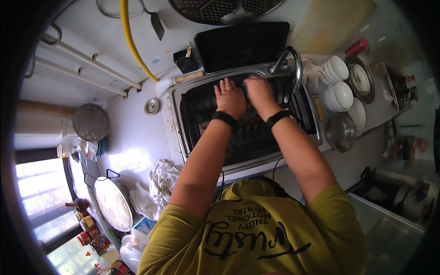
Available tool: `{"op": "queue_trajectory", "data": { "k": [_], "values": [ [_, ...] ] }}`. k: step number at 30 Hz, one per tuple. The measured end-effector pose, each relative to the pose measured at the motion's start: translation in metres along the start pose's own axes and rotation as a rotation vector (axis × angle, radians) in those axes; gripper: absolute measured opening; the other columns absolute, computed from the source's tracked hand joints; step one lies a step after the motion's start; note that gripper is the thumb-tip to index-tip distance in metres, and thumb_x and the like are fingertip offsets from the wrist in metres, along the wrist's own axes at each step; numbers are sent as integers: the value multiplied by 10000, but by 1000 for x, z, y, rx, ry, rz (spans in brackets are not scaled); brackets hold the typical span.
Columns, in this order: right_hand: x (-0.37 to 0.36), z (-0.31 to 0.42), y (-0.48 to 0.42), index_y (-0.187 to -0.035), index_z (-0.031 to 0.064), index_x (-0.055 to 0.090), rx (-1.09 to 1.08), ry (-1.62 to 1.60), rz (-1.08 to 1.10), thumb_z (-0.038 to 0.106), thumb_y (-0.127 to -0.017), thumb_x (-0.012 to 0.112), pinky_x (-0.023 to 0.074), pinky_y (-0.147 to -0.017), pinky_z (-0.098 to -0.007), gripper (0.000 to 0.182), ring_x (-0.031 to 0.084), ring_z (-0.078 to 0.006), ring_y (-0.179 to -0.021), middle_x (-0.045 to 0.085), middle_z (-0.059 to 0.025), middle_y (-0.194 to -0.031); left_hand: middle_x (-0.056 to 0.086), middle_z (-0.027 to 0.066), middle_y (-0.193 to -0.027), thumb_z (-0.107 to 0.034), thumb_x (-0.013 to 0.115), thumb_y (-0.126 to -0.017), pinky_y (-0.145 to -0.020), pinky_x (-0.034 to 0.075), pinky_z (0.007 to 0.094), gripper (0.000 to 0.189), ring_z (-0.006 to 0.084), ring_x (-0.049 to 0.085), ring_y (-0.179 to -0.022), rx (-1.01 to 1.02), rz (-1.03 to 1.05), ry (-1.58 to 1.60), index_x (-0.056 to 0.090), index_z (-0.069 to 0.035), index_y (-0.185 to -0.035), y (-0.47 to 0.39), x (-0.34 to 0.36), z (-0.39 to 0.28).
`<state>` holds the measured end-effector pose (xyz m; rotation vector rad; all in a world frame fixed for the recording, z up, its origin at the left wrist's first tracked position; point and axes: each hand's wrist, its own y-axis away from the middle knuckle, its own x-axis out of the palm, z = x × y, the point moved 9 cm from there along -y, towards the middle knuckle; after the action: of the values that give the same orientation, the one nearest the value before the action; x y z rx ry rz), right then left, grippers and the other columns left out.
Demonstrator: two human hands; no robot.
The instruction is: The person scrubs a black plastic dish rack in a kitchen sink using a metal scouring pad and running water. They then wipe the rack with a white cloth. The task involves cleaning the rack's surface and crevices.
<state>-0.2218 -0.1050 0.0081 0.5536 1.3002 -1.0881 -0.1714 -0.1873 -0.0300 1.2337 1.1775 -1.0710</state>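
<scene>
A large black slotted rack (292, 103), possibly a dish rack, fills the steel kitchen sink (177, 129) in front of me. My left hand (231, 100) lies over its far middle part, palm down and fingers extended, with nothing visible in it. Beside it, my right hand (260, 90) is blurred and has curled fingers near the rack's far side. Whether those fingers grip the rack or something small is hidden. Both wrists carry black bands. To the right of my right hand, a curved chrome faucet (297, 70) arches over the sink's corner.
Behind the sink lean a black tray (242, 46) and a black utensil holder (185, 62). A wooden-handled brush (187, 77) lies on the back rim. White bowls (338, 96) and a steel bowl (340, 132) stand right. White cloths (163, 184) and a round pan (113, 204) are left.
</scene>
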Motion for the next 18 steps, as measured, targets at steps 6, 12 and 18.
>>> {"op": "queue_trajectory", "data": {
  "k": [6, 12, 18],
  "values": [
    [-21, 31, 12, -926, 62, 742, -230, -111, -41, 87, -822, 576, 501, -899, -378, 197, 617, -299, -978, 690, -107, -995, 365, 228, -1515, -207, 417, -959, -1161, 261, 502, 569, 345, 337, -1424, 60, 92, 19, 347, 67, -1454, -1, -9, 17],
    [-40, -39, 18, -746, 44, 709, 38, 352, -96, 90, -797, 592, 513, -798, -383, 135, 622, -269, -881, 676, -115, -848, 430, 244, -1455, -196, 473, -935, -1125, 346, 468, 557, 369, 425, -1359, 86, -58, -63, 385, 69, -1417, -1, -2, 16],
    [-13, -6, 8, -772, 35, 689, -68, 214, -89, 68, -797, 578, 516, -784, -380, 118, 646, -286, -839, 683, -126, -838, 449, 246, -1440, -203, 489, -942, -1126, 352, 442, 545, 356, 429, -1359, 95, -6, 56, 396, 58, -1412, -3, -8, 13]
  ]
}}
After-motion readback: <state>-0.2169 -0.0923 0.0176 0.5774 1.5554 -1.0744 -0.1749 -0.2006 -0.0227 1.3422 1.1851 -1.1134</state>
